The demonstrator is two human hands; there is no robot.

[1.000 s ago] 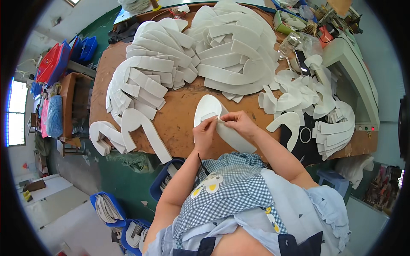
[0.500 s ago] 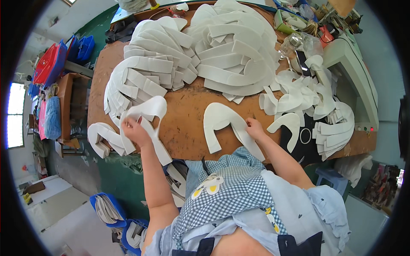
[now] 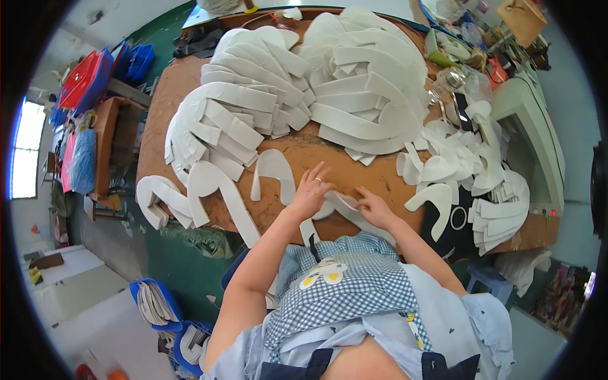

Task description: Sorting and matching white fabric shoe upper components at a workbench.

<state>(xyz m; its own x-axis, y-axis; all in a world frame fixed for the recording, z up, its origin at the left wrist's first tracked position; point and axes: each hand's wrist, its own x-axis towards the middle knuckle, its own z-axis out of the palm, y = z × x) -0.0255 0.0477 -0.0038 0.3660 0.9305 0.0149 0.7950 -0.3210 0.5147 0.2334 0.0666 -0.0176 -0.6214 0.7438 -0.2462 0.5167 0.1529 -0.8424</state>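
Observation:
My left hand (image 3: 310,191), a ring on one finger, is over the middle of the table with its fingers spread. Beside its wrist a thin white U-shaped piece (image 3: 276,170) curves up; whether the hand touches it is hidden. To the right, my right hand (image 3: 376,208) has thumb and forefinger apart at the edge of another white U-shaped piece (image 3: 347,206), which lies close to my apron and is partly covered by my left hand. Left of my forearm, a thicker white U-shaped piece (image 3: 223,189) rests against a small stack of similar ones (image 3: 155,193).
Two large heaps of white curved pieces, a left one (image 3: 244,88) and a right one (image 3: 373,82), cover the back of the brown table (image 3: 158,126). Thin white pieces (image 3: 443,152), a black cloth (image 3: 465,202) and a grey machine (image 3: 538,139) stand at the right.
My left hand has moved right from the left-hand pieces to beside my right hand. The thin U-shaped piece has shifted right too. The piece by my right hand sits nearer my body.

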